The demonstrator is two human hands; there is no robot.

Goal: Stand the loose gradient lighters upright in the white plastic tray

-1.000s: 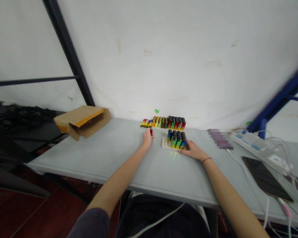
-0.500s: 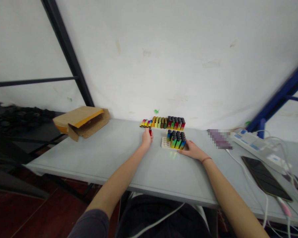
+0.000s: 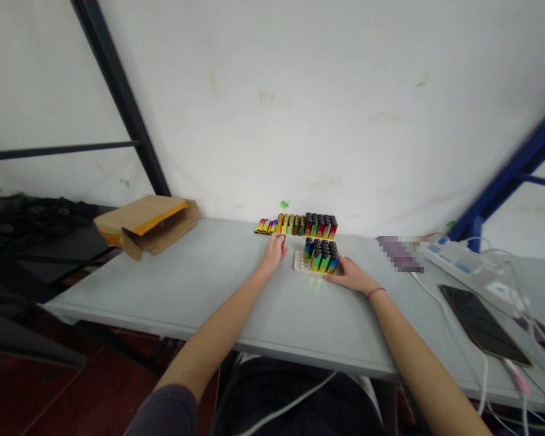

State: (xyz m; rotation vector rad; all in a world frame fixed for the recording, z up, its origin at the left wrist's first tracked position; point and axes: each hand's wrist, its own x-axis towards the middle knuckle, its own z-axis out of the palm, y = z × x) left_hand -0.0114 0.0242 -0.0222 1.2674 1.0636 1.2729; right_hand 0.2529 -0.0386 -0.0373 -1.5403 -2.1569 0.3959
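A person's left hand [image 3: 273, 255] rests on a pale gray surface [image 3: 186, 284], fingers curled shut around a lighter [image 3: 281, 240], most of it hidden and only its dark top showing above the fingertips, just in front of a long row of lighters [image 3: 296, 225]. The right hand [image 3: 352, 276] lies open and flat, its fingers reaching the right edge of a cream tray [image 3: 301, 262], though whether they touch it is hard to tell. Rainbow-colored lighters [image 3: 320, 257] with black tops stand upright in the back and right of the tray, while bare sockets show at its left end. The long row runs just behind the tray, close to a white wall [image 3: 300, 109], upright at its right end and lower at its left, where the lighters are tilted or lying down; they are too small to tell which. A thin bracelet [image 3: 376, 292] circles the right wrist, and a dark sleeve [image 3: 166, 412] covers the left arm near the elbow. An open cardboard box [image 3: 148, 225] with a yellow edge sits well to the left. A pixelated purple object [image 3: 399, 254], a white power strip [image 3: 463, 263], a dark phone [image 3: 484, 324] and white cables [image 3: 440, 303] lie to the right, beside a blue steel frame [image 3: 508, 169].
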